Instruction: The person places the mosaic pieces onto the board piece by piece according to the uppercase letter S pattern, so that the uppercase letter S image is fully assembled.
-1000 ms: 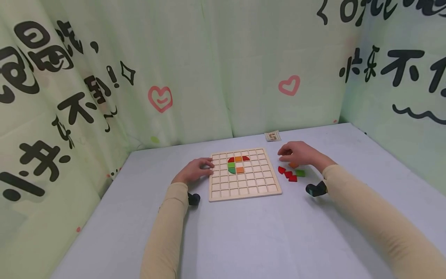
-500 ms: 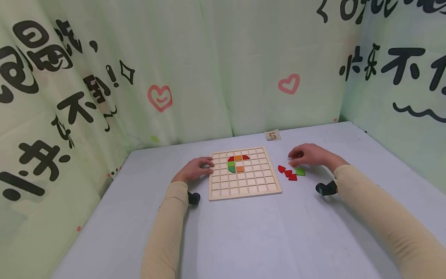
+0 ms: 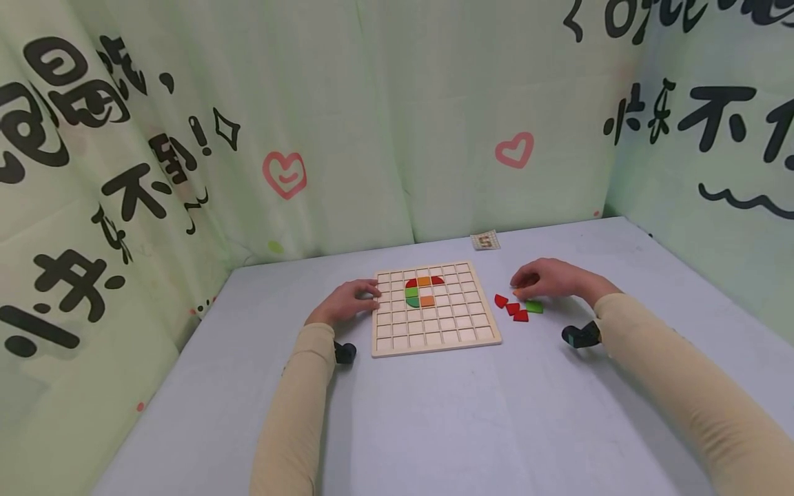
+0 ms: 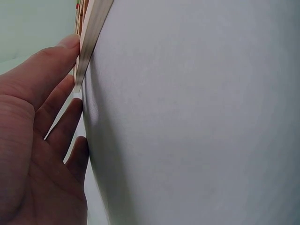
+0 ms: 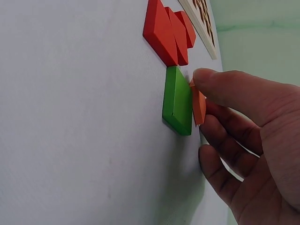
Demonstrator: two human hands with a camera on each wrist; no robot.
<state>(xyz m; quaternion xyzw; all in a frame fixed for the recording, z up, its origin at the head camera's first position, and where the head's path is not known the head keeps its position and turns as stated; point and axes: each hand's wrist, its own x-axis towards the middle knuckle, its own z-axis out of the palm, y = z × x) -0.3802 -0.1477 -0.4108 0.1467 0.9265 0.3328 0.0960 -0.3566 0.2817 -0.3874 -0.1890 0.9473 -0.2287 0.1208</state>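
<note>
My left hand [image 3: 343, 302] rests at the left edge of a wooden grid board [image 3: 434, 347]. In the left wrist view its thumb touches the board's rim, and the other fingers are fairly straight. Several red, orange and green tiles sit in the grid, among them an orange tile [image 3: 427, 301]. To the right of the board, my right hand [image 3: 552, 277] pinches a loose orange tile [image 5: 198, 107] between thumb and fingers. Right beside that tile lies a green tile [image 5: 178, 103], with several red tiles [image 5: 161, 35] close by on the table.
A small patterned card [image 3: 485, 240] lies at the back edge of the white table [image 3: 422, 420]. Pale green curtains [image 3: 347, 124] with black lettering and hearts stand behind and at both sides.
My right hand has moved right and slightly down from its place a second ago, and its fingers have closed on the orange tile. The left hand stays at the board's edge.
</note>
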